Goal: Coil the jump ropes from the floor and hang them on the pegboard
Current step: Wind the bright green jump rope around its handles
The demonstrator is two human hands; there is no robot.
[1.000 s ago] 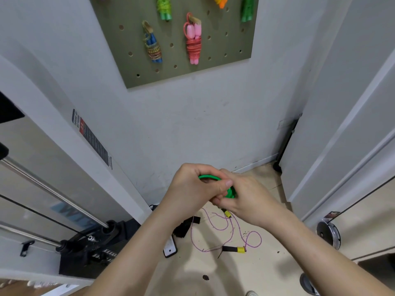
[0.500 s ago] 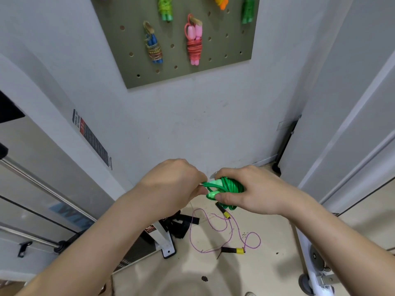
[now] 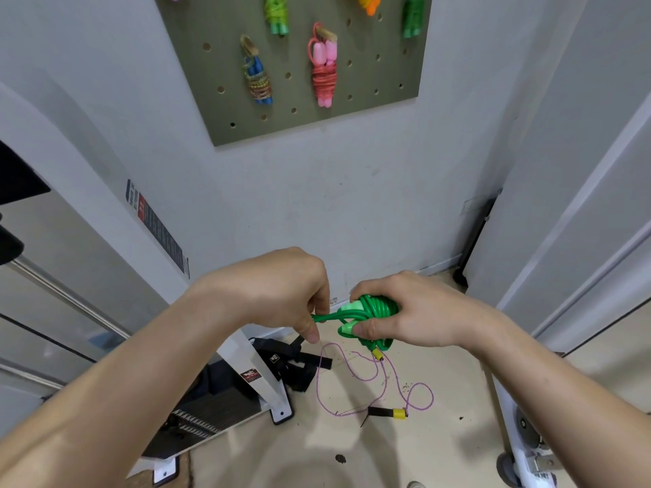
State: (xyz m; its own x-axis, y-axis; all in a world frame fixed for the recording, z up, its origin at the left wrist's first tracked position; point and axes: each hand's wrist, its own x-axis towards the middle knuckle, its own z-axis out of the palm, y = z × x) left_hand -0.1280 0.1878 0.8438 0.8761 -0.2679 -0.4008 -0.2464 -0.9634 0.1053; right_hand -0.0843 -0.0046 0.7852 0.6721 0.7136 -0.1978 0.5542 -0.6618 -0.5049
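Cinching the green rope [image 3: 373, 311] at chest height: my right hand [image 3: 419, 313] clasps the coil, my left hand [image 3: 281, 294] pinches its loop; best pulled snug, steadily, before the pegboard [image 3: 380, 110]; purple rope [image 3: 373, 385] waits on the floor.

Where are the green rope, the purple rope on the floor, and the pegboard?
green rope [image 3: 382, 306], head view, on its coiled loops.
purple rope [image 3: 399, 413], head view, on its yellow handle tip.
pegboard [image 3: 391, 72], head view, on bare board.

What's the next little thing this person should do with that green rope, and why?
Probably pull the loop that the left hand pinches snug, so the wraps hold. The right hand grips the green rope wound into a bundle, and only that loop sticks out; it could then hang on the pegboard.
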